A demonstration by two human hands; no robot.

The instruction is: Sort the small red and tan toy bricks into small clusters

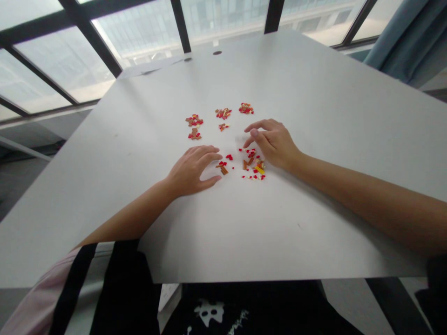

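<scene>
My left hand rests on the white table with its fingers spread, beside a small group of red and brown toy-brick-like pieces. Nothing shows in its grasp. Over the table, my right hand hovers with bent fingers apart, no piece visible between them. Just below its fingertips lies a loose scatter of red, brown, white and yellow pieces. Farther back are small heaps: one at the left with a smaller heap in front, a middle heap with a few pieces before it, and a right heap.
The white table reaches from my lap to the windows. Two dark round holes are near its far edge. A blue-grey curtain hangs at the far right.
</scene>
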